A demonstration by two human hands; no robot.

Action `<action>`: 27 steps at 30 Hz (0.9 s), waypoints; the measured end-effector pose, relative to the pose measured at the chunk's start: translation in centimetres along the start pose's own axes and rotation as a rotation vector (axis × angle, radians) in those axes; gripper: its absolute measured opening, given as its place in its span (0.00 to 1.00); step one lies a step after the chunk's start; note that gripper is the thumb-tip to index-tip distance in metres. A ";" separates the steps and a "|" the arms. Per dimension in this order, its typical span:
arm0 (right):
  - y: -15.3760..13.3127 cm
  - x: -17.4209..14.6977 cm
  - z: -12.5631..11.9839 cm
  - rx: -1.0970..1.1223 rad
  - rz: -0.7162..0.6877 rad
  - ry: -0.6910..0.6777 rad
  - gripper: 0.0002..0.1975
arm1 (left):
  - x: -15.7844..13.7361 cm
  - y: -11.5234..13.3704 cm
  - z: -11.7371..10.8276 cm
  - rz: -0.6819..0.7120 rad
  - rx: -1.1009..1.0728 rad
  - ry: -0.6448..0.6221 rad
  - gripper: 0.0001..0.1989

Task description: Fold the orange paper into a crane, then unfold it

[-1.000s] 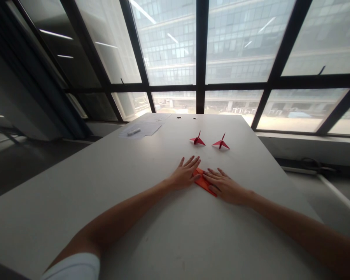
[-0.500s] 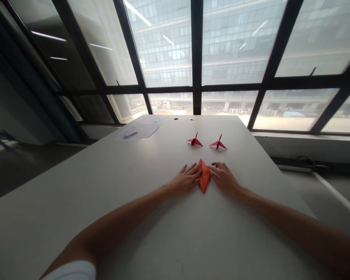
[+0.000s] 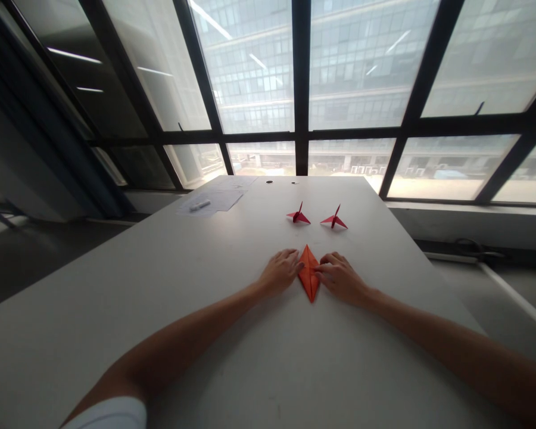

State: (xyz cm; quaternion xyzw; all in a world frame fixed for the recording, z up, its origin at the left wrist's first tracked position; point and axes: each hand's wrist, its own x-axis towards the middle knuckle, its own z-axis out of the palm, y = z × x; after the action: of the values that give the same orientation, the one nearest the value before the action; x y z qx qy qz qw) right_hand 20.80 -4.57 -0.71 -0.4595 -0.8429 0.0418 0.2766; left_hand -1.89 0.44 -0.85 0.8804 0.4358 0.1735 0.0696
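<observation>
Around one orange paper, left hand at nine o'clock and right hand at three curled, touching it, grip unclear; two red birds stood toward twelve.

Includes one orange diamond-shaped folded paper, two red folded-paper birds, one white cylindrical object, one white smooth table, two bare hands.

Single head cam, worn on person's head; faces fwd & down over white surface twd windows. L hand & R hand approx. mid-frame, arms close to lens.
</observation>
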 end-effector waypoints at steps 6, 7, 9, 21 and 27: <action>-0.5 0.1 -0.4 0.133 -0.139 -0.050 0.13 | -0.2 0.7 -0.4 0.005 -0.016 0.053 0.20; -0.6 0.1 -0.5 0.142 -0.154 -0.059 0.13 | -0.2 0.8 -0.4 -0.012 -0.025 0.054 0.19; -0.9 -0.1 -0.7 0.169 -0.186 -0.073 0.14 | 0.0 0.7 -0.4 -0.038 -0.047 0.057 0.17; 1.1 0.8 0.5 0.054 -0.070 0.000 0.18 | 0.9 0.2 -0.1 0.089 -0.426 0.108 0.11; 1.0 0.7 0.3 -0.022 -0.062 -0.045 0.16 | 0.4 1.3 -1.4 0.153 -0.319 0.063 0.12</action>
State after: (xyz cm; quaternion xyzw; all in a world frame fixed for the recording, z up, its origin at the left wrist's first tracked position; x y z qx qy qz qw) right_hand 21.07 -3.33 -1.01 -0.4354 -0.8631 0.0341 0.2537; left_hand -1.25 -0.05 0.94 0.8828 0.3366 0.2728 0.1814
